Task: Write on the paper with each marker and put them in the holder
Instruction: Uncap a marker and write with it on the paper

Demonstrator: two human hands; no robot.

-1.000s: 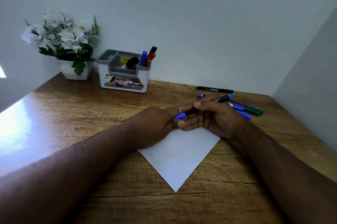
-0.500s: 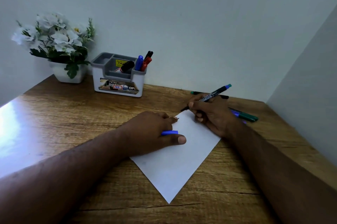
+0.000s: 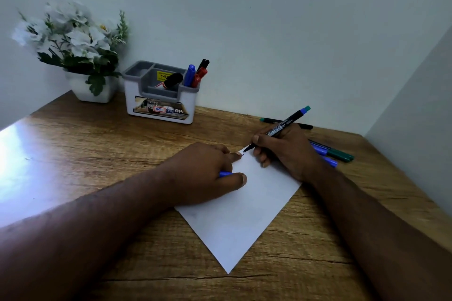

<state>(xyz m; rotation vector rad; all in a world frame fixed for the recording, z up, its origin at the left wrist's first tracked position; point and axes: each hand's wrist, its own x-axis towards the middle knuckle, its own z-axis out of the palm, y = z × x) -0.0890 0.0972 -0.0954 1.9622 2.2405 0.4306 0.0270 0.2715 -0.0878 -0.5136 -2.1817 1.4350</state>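
Two hands work over the white paper (image 3: 244, 217), which lies cornerwise on the wooden bench (image 3: 102, 154): our right hand (image 3: 286, 151) pinches a black marker (image 3: 278, 128) in its fingers, tip touching the paper's far corner, while our left hand (image 3: 205, 173) rests on the paper's left edge, fingers curled round a blue cap (image 3: 225, 174). We note the grey-and-white holder (image 3: 161, 105) against the back wall, beside a potted white flower (image 3: 75, 51), already carrying blue, red and black markers; several more markers (image 3: 335, 154) lie on the bench just behind the right hand.
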